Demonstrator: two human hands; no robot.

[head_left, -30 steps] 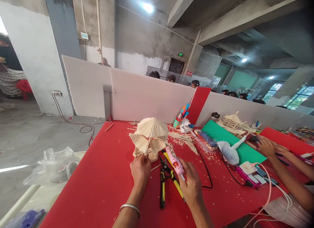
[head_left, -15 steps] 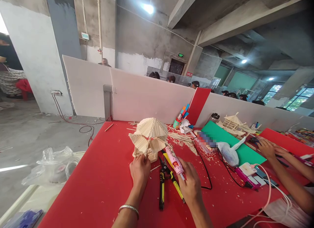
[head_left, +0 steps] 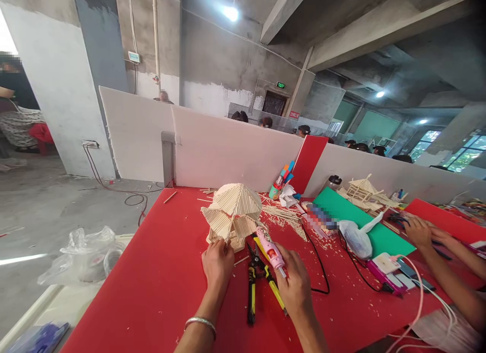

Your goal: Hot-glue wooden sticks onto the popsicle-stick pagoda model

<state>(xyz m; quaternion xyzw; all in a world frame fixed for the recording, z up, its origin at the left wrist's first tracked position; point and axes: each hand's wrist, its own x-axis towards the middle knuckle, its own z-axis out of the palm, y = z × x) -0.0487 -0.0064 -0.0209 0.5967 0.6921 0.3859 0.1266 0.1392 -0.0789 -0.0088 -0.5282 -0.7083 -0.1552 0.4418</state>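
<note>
Now left hand (head_left: 217, 264) pinches pavilion (head_left: 233, 211); cup (head_left: 273, 192) behind holds coloured items (head_left: 284, 171).

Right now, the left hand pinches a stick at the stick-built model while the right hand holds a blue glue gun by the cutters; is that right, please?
Not quite: the glue gun is pink, not blue, as the head view shows. Otherwise yes: the left hand pinches a stick at the model and the right hand holds the gun by the cutters.
</note>
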